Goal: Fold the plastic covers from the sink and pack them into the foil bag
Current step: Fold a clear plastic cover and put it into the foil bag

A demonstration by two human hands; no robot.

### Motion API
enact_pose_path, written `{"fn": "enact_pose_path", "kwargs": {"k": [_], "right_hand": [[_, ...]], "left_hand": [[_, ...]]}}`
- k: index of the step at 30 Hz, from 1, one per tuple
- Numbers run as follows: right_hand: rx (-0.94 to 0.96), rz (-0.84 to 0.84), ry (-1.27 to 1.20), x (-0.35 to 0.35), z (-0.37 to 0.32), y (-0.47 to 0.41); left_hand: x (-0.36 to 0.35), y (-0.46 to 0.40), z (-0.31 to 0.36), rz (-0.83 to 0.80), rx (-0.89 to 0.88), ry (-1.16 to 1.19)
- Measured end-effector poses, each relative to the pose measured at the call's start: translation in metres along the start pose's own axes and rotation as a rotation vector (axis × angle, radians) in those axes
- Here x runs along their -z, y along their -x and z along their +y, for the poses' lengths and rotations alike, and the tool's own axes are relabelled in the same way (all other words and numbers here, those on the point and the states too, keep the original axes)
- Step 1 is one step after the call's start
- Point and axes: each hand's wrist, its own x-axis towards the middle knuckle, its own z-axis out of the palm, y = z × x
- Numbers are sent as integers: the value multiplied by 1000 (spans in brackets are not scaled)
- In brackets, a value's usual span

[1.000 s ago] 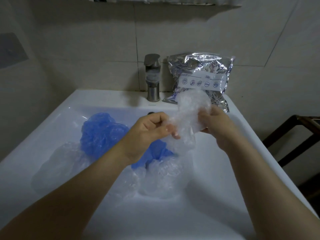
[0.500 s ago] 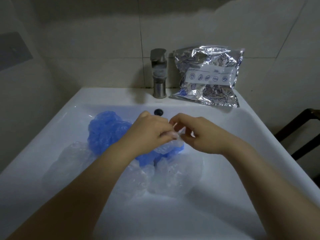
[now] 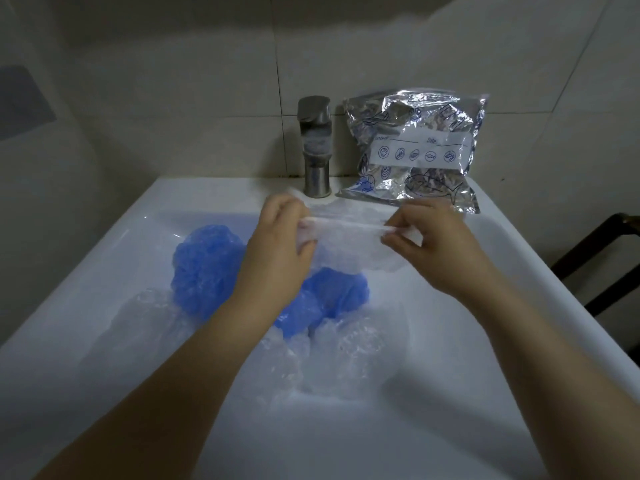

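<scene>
A clear plastic cover point(image 3: 349, 237) is stretched between my two hands above the white sink point(image 3: 104, 341). My left hand point(image 3: 280, 247) pinches its left end and my right hand point(image 3: 426, 244) pinches its right end. Below them in the basin lie blue plastic covers point(image 3: 207, 265) and several crumpled clear covers point(image 3: 353, 355). The silver foil bag point(image 3: 415, 147) with a white label leans against the wall on the sink's back ledge, right of the tap.
A steel tap point(image 3: 315, 147) stands at the back middle of the sink. Tiled wall runs behind. A dark wooden frame point(image 3: 602, 261) stands to the right of the sink.
My hands have drawn apart and risen, stretching the clear cover out flat between them; half a second ago they were close together over the blue covers.
</scene>
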Motion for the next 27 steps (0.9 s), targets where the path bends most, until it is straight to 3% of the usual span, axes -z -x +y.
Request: {"fn": "enact_pose_path", "kwargs": {"k": [4,7,10,11,13,16,19,22,27], "right_hand": [[81,46,-73,-7,-8,0],[-85,142,4,-5,-5,-4],[-219,55,149,0,9,-5],[-277,30,108,1,13,-5],[-437,18,-271,1,16,-3],[-589,55,-1011,9,14,-3],[-649,1,-1465,17,8,-6],[-686,-33,-1644,17,3,-4],[-758,-152,-1593,16,12,1]], "left_hand": [[5,-3,-4,27,191,-50],[8,-6,-13,24,230,-149],[8,-7,-24,4,216,-239],[7,-8,-26,-4,260,-167],[3,-10,-26,-41,476,137],[8,-15,-20,-111,848,905],[16,-20,-23,-222,974,1381],[21,-21,-22,-219,974,1564],[27,-22,-21,-139,987,1778]]}}
